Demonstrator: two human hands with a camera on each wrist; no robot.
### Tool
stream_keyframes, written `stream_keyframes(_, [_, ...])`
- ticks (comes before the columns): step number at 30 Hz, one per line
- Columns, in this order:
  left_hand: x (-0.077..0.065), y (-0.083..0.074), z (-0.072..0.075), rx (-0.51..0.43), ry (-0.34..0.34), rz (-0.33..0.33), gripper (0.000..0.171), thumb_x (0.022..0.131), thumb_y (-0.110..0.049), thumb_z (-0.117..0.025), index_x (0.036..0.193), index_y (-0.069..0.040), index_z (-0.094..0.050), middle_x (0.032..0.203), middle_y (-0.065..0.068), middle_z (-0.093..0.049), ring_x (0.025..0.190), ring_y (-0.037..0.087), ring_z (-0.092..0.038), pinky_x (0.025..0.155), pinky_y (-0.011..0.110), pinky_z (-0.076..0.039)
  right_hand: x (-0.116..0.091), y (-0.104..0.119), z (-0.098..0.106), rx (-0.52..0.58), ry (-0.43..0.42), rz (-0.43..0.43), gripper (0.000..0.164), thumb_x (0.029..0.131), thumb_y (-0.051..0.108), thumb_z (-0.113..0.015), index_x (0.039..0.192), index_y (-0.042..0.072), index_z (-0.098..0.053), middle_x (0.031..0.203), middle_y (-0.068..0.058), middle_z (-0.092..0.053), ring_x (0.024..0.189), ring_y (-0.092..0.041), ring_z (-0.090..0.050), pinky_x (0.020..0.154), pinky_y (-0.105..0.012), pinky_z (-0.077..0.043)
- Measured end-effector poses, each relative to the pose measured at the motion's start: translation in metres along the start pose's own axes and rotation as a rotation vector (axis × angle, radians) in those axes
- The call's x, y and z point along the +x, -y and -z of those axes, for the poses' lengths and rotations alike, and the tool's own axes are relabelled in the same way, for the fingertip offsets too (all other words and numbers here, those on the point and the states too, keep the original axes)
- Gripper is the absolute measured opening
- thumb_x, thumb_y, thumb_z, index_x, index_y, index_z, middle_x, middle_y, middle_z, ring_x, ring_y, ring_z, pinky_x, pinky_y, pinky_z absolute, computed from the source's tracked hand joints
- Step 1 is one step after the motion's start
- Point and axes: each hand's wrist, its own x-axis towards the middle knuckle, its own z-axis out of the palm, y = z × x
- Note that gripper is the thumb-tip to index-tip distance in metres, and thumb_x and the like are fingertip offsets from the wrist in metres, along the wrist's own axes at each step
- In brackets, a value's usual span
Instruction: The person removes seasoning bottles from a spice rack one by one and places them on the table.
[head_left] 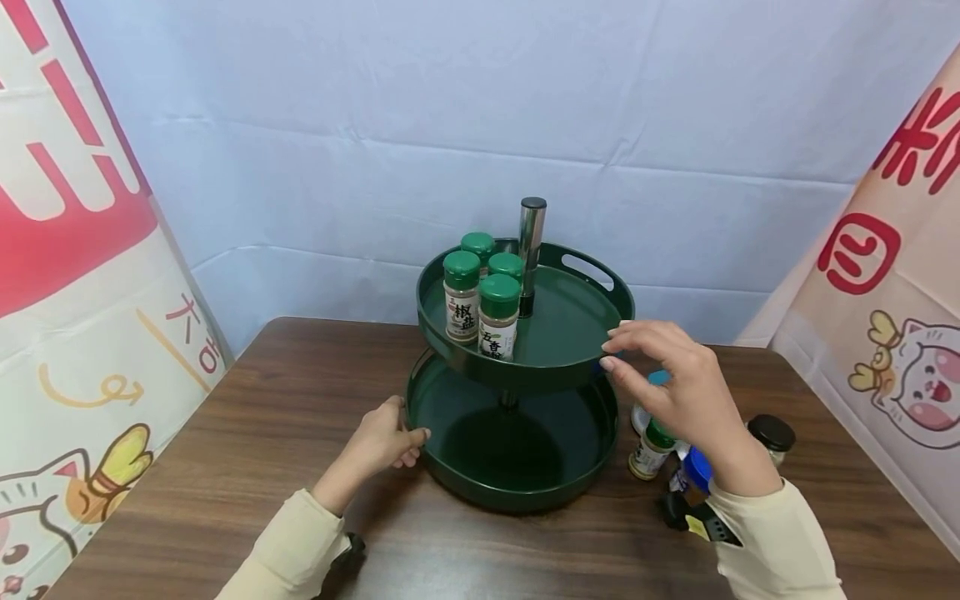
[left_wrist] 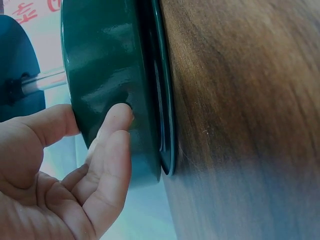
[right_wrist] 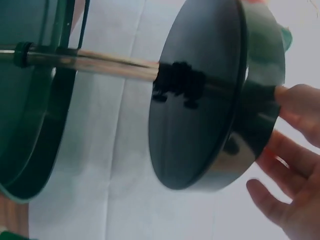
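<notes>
A dark green two-tier rack stands on the wooden table, its upper tray (head_left: 570,325) above the lower tray (head_left: 517,496) on a metal post (head_left: 531,242). My left hand (head_left: 381,437) grips the left side of the lower tray, thumb at the rim and fingers along the outer wall (left_wrist: 107,60). At the upper tray's right edge, my right hand (head_left: 675,375) touches the outer wall (right_wrist: 265,65) with its fingertips, the thumb held apart below. Several green-capped spice bottles (head_left: 461,304) stand upright on the upper tray's left side; the lower tray shows a bare floor.
On the table (head_left: 300,375) to the right, partly behind my right hand, stand a green-capped spice bottle (head_left: 649,454), a blue-capped jar (head_left: 696,471) and a black-lidded jar (head_left: 772,433). A pale blue cloth (head_left: 337,167) hangs behind, with printed banners (head_left: 900,275) at the sides.
</notes>
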Motion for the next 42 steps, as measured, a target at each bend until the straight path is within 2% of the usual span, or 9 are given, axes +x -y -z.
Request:
stream_keyframes(4, [0.000,0.000,0.000,-0.003,-0.001,-0.002,0.067,0.082,-0.013,-0.065,0.132,0.014,-0.028,0.059,0.006,-0.062,0.048,0.017,-0.059,0.046,0.032,-0.054,-0.003,-0.013,0.001,0.047,0.001,-0.016,0.036,0.063,-0.006,-0.074,0.095,0.009,-0.067,0.105,-0.012,-0.064,0.106,-0.022,-0.052,0.078,-0.007,-0.043])
stream_keyframes(12, [0.001,0.002,0.000,0.004,0.005,-0.001,0.067,0.083,-0.014,-0.065,0.132,0.013,-0.028,0.058,0.005,-0.061,0.048,0.018,-0.059,0.045,0.030,-0.053,-0.007,-0.027,0.000,0.127,-0.002,-0.065,0.035,0.066,-0.012,-0.070,0.096,0.005,-0.066,0.110,-0.016,-0.061,0.107,-0.015,-0.052,0.079,-0.008,-0.042])
stream_keyframes(18, [0.001,0.002,-0.001,0.005,0.002,-0.010,0.064,0.083,-0.013,-0.065,0.130,0.013,-0.031,0.058,0.005,-0.061,0.048,0.017,-0.058,0.045,0.030,-0.052,-0.005,-0.026,0.000,0.097,-0.021,-0.058,0.034,0.064,-0.010,-0.072,0.094,0.006,-0.067,0.109,-0.016,-0.062,0.106,-0.020,-0.052,0.081,-0.009,-0.041])
stream_keyframes(22, [0.001,0.001,-0.002,0.004,0.001,-0.003,0.066,0.083,-0.013,-0.065,0.131,0.013,-0.029,0.058,0.005,-0.061,0.048,0.017,-0.058,0.045,0.030,-0.053,0.003,-0.015,0.002,0.081,-0.064,-0.025,0.032,0.063,-0.003,-0.074,0.093,0.006,-0.068,0.105,-0.014,-0.063,0.100,-0.021,-0.053,0.078,-0.013,-0.042])
stream_keyframes(26, [0.000,0.000,-0.001,0.007,-0.003,0.001,0.066,0.082,-0.013,-0.065,0.131,0.013,-0.029,0.058,0.005,-0.061,0.048,0.017,-0.059,0.046,0.032,-0.053,0.013,0.005,0.004,0.087,-0.120,0.079,0.019,0.079,0.019,-0.070,0.090,0.004,-0.068,0.095,-0.013,-0.061,0.084,-0.017,-0.054,0.068,-0.016,-0.044])
stream_keyframes(30, [0.000,0.000,-0.001,0.007,-0.004,0.002,0.066,0.082,-0.013,-0.065,0.131,0.013,-0.030,0.058,0.006,-0.061,0.048,0.018,-0.059,0.046,0.032,-0.053,0.024,0.024,0.000,0.040,-0.133,0.199,0.034,0.090,0.036,-0.055,0.085,0.005,-0.068,0.085,-0.011,-0.058,0.071,-0.015,-0.047,0.056,-0.022,-0.040])
stream_keyframes(33, [0.000,0.000,-0.001,0.002,-0.005,-0.001,0.065,0.082,-0.013,-0.065,0.130,0.014,-0.030,0.058,0.006,-0.061,0.048,0.017,-0.059,0.046,0.032,-0.053,0.028,0.035,-0.005,-0.003,-0.125,0.238,0.034,0.092,0.036,-0.052,0.082,0.006,-0.066,0.083,-0.010,-0.057,0.070,-0.015,-0.045,0.052,-0.026,-0.038])
stream_keyframes(37, [-0.001,0.000,-0.001,0.000,-0.006,-0.012,0.064,0.082,-0.012,-0.065,0.129,0.014,-0.031,0.058,0.006,-0.061,0.047,0.018,-0.059,0.045,0.032,-0.053,0.029,0.042,-0.014,-0.016,-0.097,0.252,0.033,0.093,0.035,-0.050,0.083,0.007,-0.065,0.086,-0.009,-0.056,0.075,-0.018,-0.046,0.054,-0.032,-0.040])
stream_keyframes(42, [-0.001,-0.001,-0.001,0.004,-0.003,-0.015,0.066,0.082,-0.012,-0.065,0.130,0.015,-0.030,0.058,0.006,-0.062,0.047,0.018,-0.059,0.045,0.032,-0.053,0.030,0.049,-0.025,-0.009,-0.004,0.234,0.030,0.092,0.034,-0.053,0.087,0.007,-0.065,0.086,-0.008,-0.055,0.078,-0.021,-0.047,0.059,-0.038,-0.043])
